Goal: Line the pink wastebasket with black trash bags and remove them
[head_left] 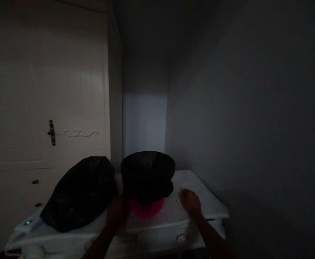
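Observation:
A pink slatted plastic basket (146, 209) stands upright on a white dresser top (183, 178). A black bin liner (149, 183) lines it and hangs folded over its rim. My left hand (116, 209) is at the basket's left side, between it and a full-looking black plastic bag (84, 194). Darkness hides its fingers, so whether it touches or grips anything does not show. To the right of the basket and apart from it, my right hand (191, 201) rests on the dresser top with its fingers curled in; I see nothing in it.
A white wardrobe (79, 90) with dark handles rises at the left. Grey wall (227, 126) closes off the right side. On the dresser's left end lies a white power strip or similar device (27, 223) with a cable. A drawer knob (181, 238) sticks out in front. The room is dim.

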The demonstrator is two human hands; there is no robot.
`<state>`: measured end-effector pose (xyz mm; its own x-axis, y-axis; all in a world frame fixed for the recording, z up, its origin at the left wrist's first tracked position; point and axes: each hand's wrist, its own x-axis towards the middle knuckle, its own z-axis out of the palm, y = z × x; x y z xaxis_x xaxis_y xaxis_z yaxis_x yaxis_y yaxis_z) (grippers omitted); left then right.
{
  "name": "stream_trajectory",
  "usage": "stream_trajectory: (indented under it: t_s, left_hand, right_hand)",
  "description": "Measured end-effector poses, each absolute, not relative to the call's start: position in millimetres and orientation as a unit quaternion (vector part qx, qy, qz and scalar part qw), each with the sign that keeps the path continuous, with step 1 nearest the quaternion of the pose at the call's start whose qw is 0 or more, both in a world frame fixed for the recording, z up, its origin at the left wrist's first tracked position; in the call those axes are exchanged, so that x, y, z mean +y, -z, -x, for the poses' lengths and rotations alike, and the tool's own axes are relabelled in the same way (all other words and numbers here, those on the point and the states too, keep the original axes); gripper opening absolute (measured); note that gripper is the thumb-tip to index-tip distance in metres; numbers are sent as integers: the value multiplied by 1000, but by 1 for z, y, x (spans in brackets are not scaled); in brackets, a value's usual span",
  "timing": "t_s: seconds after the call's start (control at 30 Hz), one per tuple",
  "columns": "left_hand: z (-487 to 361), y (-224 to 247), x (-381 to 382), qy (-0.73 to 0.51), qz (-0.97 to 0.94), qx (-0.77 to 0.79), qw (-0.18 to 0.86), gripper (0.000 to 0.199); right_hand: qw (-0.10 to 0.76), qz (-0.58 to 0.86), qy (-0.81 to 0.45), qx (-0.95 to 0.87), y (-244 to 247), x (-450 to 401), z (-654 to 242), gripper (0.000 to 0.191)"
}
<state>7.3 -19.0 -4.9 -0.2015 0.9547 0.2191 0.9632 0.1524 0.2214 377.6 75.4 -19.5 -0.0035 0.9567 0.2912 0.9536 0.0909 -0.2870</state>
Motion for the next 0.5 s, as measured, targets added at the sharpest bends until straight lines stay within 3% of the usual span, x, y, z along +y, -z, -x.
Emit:
stream_trajectory:
  t_s: [0.5]
  left_hand:
    - [-6,8,-18,163,633,-757,26,34]
  right_hand:
    - [219,673,-7,-706,22,76,-379,38]
